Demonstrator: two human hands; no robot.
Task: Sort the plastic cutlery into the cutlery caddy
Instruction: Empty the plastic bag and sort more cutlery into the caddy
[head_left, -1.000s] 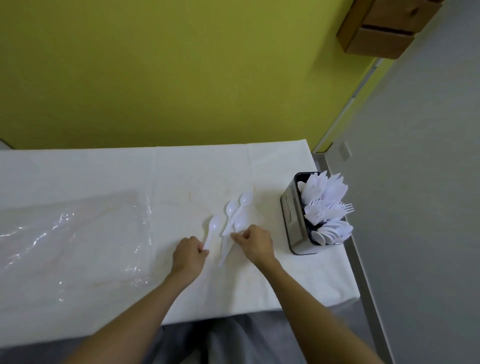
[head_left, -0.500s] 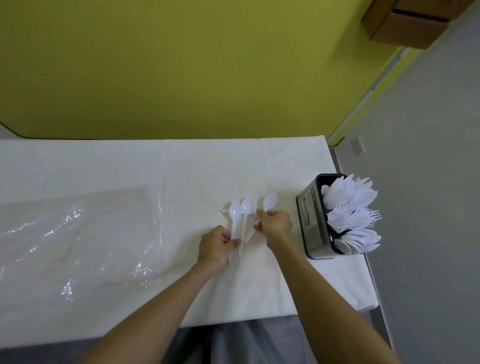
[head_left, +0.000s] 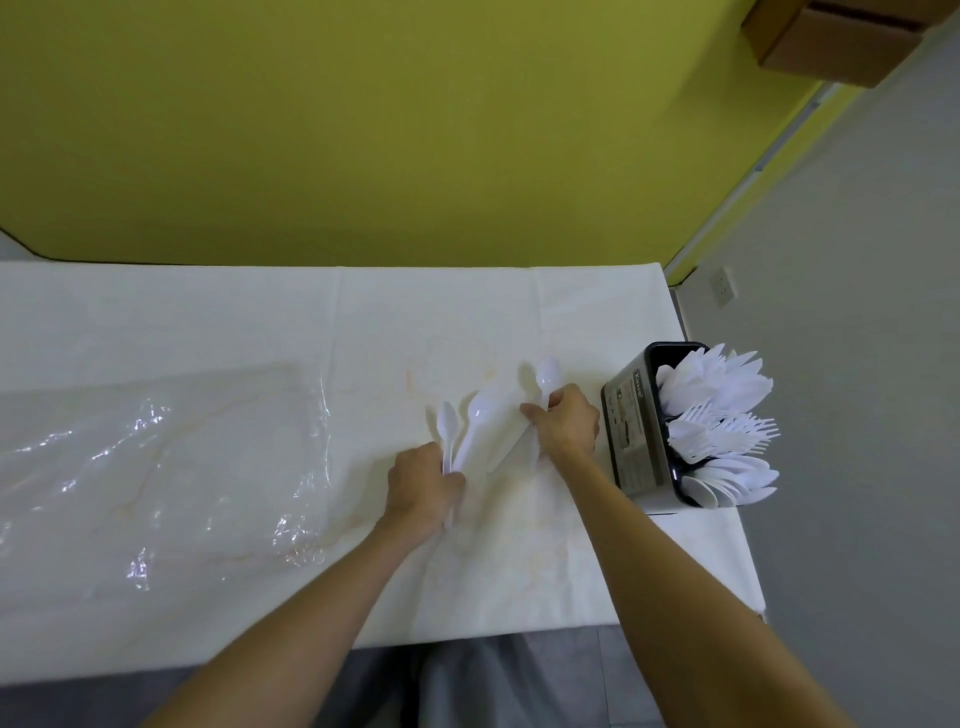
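White plastic spoons lie and rise off the white-covered table (head_left: 208, 322). My left hand (head_left: 423, 486) grips the handles of two spoons, one small bowl (head_left: 447, 418) and a blurred larger one (head_left: 480, 415) pointing away from me. My right hand (head_left: 566, 423) is closed on another spoon (head_left: 548, 374), bowl up past my fingers. The dark cutlery caddy (head_left: 631, 431) stands just right of my right hand, packed with white knives, forks (head_left: 727, 436) and spoons in separate compartments.
A crumpled clear plastic sheet (head_left: 156, 467) covers the table's left part. The table's right edge runs beside the caddy, with grey floor (head_left: 857, 364) beyond. A yellow wall stands behind the table. A wooden shelf (head_left: 831, 36) hangs top right.
Both hands have gathered the spoons off the cloth and lifted them; the left-hand spoons now tilt toward the right hand. The view has shifted right, bringing the caddy closer.
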